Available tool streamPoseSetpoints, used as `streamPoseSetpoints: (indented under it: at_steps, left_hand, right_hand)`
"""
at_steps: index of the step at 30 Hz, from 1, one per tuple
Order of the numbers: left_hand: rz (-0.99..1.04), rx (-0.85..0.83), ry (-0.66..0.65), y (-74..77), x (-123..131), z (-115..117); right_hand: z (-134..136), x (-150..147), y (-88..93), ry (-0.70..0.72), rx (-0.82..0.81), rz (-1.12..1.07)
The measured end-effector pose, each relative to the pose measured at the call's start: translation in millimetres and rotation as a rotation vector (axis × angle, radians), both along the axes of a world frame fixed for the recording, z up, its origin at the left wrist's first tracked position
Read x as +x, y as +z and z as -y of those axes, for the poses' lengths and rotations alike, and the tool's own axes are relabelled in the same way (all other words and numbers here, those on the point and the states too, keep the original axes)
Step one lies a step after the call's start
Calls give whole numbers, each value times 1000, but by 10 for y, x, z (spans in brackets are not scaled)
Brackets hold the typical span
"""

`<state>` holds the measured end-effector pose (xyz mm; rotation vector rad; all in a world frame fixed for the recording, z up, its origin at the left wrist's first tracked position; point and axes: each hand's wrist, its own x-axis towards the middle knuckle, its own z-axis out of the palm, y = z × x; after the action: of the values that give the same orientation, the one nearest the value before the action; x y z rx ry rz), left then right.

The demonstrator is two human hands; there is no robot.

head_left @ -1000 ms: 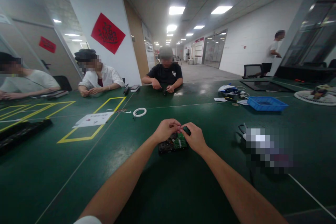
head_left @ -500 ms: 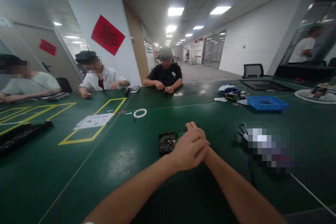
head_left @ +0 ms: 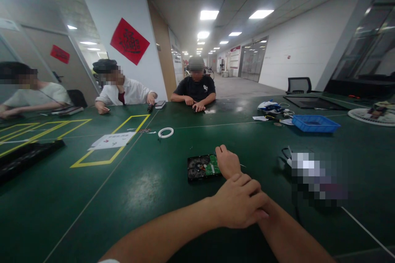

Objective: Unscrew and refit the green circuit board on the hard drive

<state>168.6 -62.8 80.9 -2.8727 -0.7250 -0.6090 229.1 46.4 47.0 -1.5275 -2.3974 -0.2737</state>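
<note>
A hard drive [head_left: 200,169] lies flat on the green table, its dark metal body at the left and a green circuit board at the right. At the board's right end is my right hand [head_left: 227,162], its fingers closed; what they hold, if anything, is hidden. A thin pale sliver shows just right of that hand, too small to name. My left hand [head_left: 240,201] is wrapped over my right forearm near the wrist, fingers together, apart from the drive.
A white ring [head_left: 166,132] and a paper sheet [head_left: 112,141] lie on the left. To the right are a blue tray [head_left: 316,123], a blurred pale object [head_left: 314,172] and a cable bundle [head_left: 270,106]. Several people sit along the far edge, one directly opposite [head_left: 195,86].
My left hand has slid down and right, off the drive side and onto my right forearm. More of the circuit board and my right hand now shows. The drive has stayed put.
</note>
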Motion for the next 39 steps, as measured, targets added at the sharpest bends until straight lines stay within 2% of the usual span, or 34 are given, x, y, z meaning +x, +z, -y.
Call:
streamPoseSetpoints:
  at_steps: [3,5,10,12,18,23,27,31,34,39]
  left_hand:
    - [8,28,70,-35,7,-16]
    - [-2,42,73,-55,21,-12]
    - [13,49,-89,-107,76,44]
    - [33,30,-86,-125,99,57]
    - [74,11,72,-188,27,-60]
    - [110,-45,337,-344,-374,-251]
    - [127,-82,542,-501,-738,-344]
    - [167,-51,695,-597,-882,-396]
    - [160,-75,743,-634,-872,-430]
    - [168,-143,731,-651,-862,-482]
  right_hand:
    - [-7,-2,-12,-27,-26,-17]
    - [-15,10,-27,-31,-40,-38]
    - [-43,41,-64,4,-41,-123]
    - [-57,44,-72,23,-53,-160]
    - [-132,93,-88,40,-93,-199]
    - [-195,202,-90,-8,-143,-205]
    - [-191,214,-101,71,-116,-253]
    - [-197,185,-124,121,-110,-307]
    - [-219,195,-142,153,-111,-355]
    - [-268,227,-154,223,-132,-416]
